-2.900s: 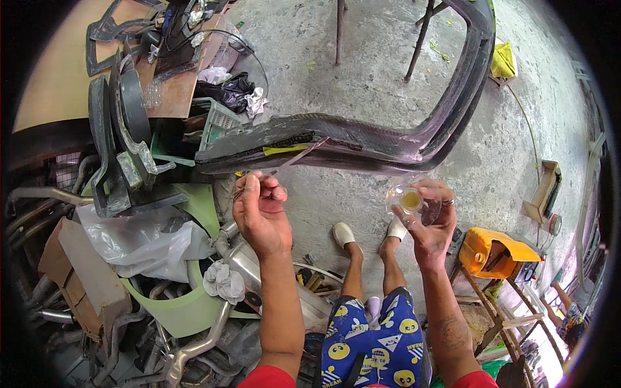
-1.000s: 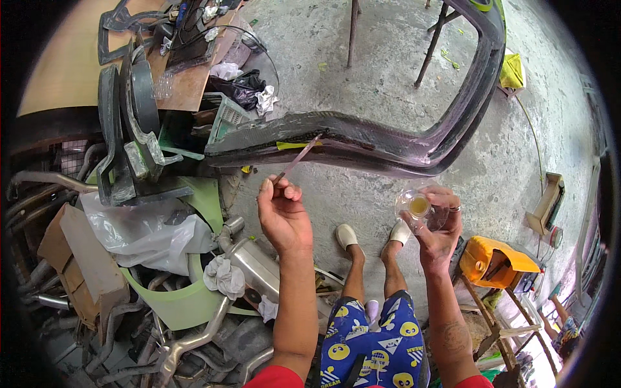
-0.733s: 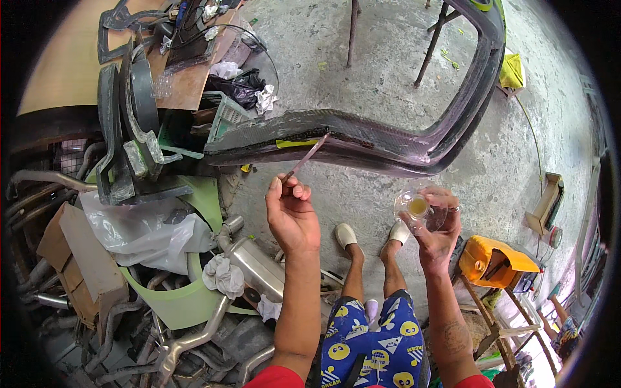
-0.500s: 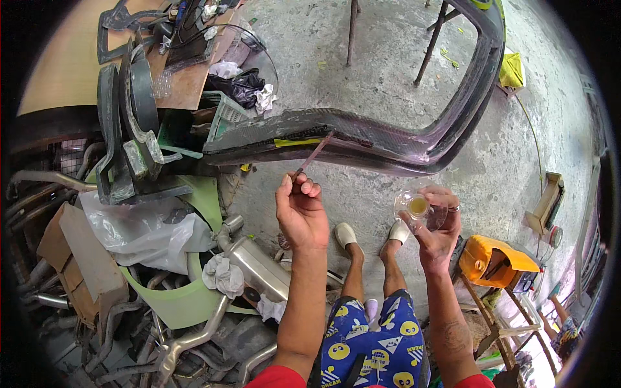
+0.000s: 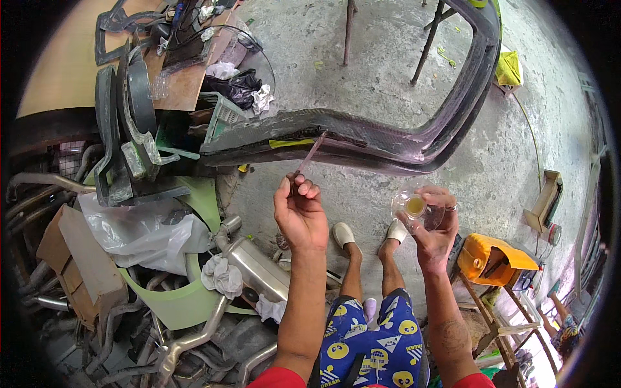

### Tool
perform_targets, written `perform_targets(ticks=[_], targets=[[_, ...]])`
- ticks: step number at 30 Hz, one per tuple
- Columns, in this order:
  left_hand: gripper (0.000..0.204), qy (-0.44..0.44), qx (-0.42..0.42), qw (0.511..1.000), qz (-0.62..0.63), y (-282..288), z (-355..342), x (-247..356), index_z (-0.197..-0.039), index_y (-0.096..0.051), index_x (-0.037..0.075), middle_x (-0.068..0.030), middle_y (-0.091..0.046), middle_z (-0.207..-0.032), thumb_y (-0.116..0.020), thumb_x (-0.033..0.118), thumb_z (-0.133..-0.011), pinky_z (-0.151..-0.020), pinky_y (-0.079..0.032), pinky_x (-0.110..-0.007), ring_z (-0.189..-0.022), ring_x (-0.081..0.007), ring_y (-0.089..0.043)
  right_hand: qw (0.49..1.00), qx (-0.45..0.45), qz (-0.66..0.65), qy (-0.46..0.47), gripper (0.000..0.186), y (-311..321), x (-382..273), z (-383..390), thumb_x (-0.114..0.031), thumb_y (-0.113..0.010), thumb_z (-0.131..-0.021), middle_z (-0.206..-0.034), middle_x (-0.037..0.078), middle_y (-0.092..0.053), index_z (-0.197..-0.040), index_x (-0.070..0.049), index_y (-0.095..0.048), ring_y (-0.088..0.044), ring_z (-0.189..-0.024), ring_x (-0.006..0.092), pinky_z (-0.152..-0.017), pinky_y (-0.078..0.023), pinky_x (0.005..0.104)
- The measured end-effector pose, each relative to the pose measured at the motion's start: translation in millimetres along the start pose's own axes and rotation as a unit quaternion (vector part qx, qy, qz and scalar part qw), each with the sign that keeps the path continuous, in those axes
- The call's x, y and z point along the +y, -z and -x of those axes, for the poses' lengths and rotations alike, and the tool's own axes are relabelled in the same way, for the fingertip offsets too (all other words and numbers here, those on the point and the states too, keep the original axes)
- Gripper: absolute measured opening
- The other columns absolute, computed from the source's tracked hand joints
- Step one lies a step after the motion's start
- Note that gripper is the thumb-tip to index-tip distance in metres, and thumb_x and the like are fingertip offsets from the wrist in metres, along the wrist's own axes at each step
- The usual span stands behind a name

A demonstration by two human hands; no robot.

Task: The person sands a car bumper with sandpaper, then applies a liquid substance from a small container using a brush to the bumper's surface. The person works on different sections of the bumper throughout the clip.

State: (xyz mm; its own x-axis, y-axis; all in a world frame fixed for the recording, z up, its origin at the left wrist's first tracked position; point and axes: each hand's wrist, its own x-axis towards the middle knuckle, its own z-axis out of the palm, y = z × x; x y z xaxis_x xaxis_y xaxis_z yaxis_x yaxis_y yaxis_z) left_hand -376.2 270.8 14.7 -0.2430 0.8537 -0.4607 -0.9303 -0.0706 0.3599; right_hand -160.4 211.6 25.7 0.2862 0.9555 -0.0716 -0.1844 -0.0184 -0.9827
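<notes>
In the left hand (image 5: 301, 210), a slanted stick (image 5: 311, 152)

Light falls softly (lower right glares), while edges bend.

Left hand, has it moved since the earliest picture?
Yes, the left hand has moved right, judged against the yellow strip on the dark frame.

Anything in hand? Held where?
Left hand: slim stick-like tool, pinched in the fingertips at its near end. Right hand: clear cup with yellowish contents, gripped around its right side.
</notes>
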Motion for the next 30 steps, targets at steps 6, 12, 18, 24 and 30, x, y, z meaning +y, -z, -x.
perform_targets(ticks=[6,12,18,24,30], targets=[[0.012,0.011,0.017,0.999,-0.029,11.7,8.5,-15.8,-0.103,-0.057,-0.002,-0.0078,-0.059,-0.095,-0.057,0.01,-0.099,-0.073,-0.048,-0.028,-0.08,-0.0141,-0.054,1.0,-0.007,-0.006,-0.002,0.045,0.7,-0.4,-0.2,0.002,-0.082,-0.076,-0.122,0.01,-0.057,-0.114,-0.007,-0.06,-0.059,-0.113,0.02,-0.1,-0.05,0.0362],[0.012,0.016,-0.004,1.0,-0.019,12.8,8.6,-13.3,-0.102,-0.058,-0.002,-0.0081,-0.059,-0.095,-0.058,0.011,-0.099,-0.072,-0.048,-0.029,-0.08,-0.0142,-0.055,1.0,-0.001,-0.009,-0.014,0.045,5.5,-0.4,0.1,0.0,-0.082,-0.076,-0.122,0.01,-0.057,-0.114,-0.007,-0.061,-0.059,-0.115,0.0202,-0.1,-0.049,0.0359],[0.013,0.015,-0.001,1.0,-0.013,10.9,3.7,-21.0,-0.101,-0.058,-0.002,-0.0087,-0.06,-0.095,-0.058,0.011,-0.099,-0.072,-0.048,-0.029,-0.08,-0.0147,-0.055,1.0,-0.007,0.004,0.001,0.045,6.0,0.0,0.4,0.001,-0.081,-0.076,-0.122,0.01,-0.057,-0.115,-0.007,-0.061,-0.059,-0.114,0.0202,-0.101,-0.049,0.0363],[0.013,0.051,0.028,0.998,-0.037,16.2,13.2,-29.2,-0.102,-0.058,-0.002,-0.0092,-0.06,-0.095,-0.057,0.011,-0.099,-0.072,-0.047,-0.029,-0.081,-0.0152,-0.054,1.0,-0.006,-0.019,-0.014,0.045,7.1,-0.1,-1.1,0.003,-0.08,-0.076,-0.124,0.011,-0.057,-0.115,-0.007,-0.06,-0.059,-0.116,0.0206,-0.102,-0.049,0.0369],[0.014,0.028,0.017,0.998,-0.055,7.3,14.7,-22.9,-0.102,-0.059,-0.001,-0.0092,-0.06,-0.095,-0.058,0.012,-0.099,-0.073,-0.046,-0.029,-0.08,-0.015,-0.054,1.0,-0.006,-0.004,0.002,0.045,8.3,0.4,-3.5,0.004,-0.079,-0.076,-0.124,0.011,-0.057,-0.115,-0.007,-0.06,-0.059,-0.116,0.0203,-0.102,-0.049,0.0365]])
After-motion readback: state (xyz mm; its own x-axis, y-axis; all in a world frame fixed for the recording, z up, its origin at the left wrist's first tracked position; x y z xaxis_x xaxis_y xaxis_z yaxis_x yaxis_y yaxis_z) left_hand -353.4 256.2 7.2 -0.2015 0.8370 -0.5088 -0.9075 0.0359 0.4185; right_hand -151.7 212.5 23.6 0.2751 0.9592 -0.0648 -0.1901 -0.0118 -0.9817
